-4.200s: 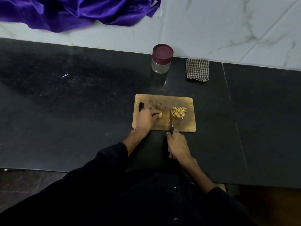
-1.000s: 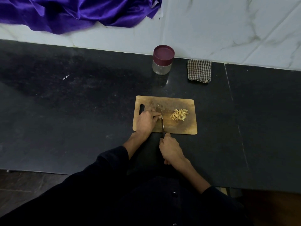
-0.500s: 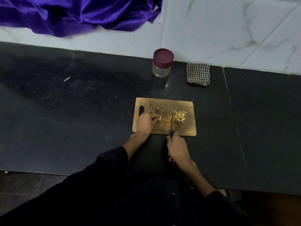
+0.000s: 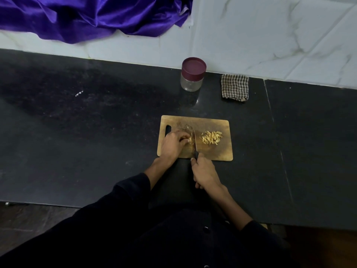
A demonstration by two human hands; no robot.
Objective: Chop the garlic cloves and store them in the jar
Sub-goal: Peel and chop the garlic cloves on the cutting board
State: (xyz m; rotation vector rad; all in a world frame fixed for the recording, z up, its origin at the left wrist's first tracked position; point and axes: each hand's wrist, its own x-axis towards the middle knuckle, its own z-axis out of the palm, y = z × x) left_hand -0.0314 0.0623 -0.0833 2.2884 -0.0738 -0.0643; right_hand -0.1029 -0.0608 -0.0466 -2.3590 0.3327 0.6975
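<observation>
On the cutting board (image 4: 222,153), the left hand (image 4: 173,145) pinches a garlic clove (image 4: 189,140). The right hand (image 4: 204,172) grips the knife (image 4: 195,143) beside it. Chopped garlic (image 4: 211,137) lies right of the blade. The lidded jar (image 4: 192,74) stands behind on the desk (image 4: 96,132).

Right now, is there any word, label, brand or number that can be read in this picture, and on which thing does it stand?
None can be read.
Jar with maroon lid: no label visible.
Cutting board: no print visible.
Checked cloth: only a woven pattern.
Counter: a small white mark, too small and blurred to tell if it is text.
</observation>
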